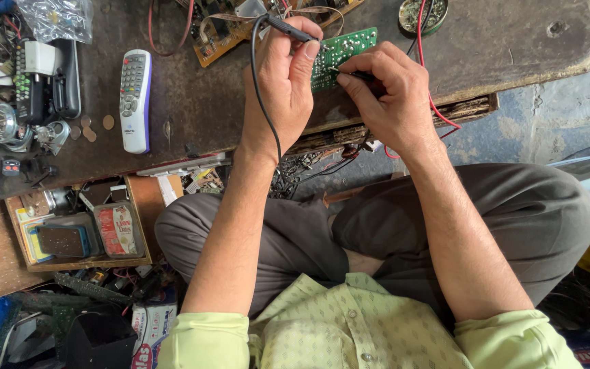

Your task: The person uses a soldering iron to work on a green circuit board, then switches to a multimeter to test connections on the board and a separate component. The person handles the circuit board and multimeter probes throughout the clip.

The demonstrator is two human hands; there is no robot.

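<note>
A small green circuit board (344, 53) lies on the dark worn workbench (192, 102). My left hand (283, 85) pinches a black probe (288, 29) with a black lead, its tip near the board's left side. My right hand (389, 96) grips a second black probe (355, 74), pressed against the lower edge of the board; a red lead (438, 109) trails from it off the bench edge. I sit cross-legged in grey trousers under the bench edge.
A white remote control (135, 99) lies left of my hands, with coins (97, 126) and a black device (48, 80) further left. A larger brown circuit board (221, 34) and a round tin (423, 15) sit at the back. An open wooden drawer (83, 229) holds small packets.
</note>
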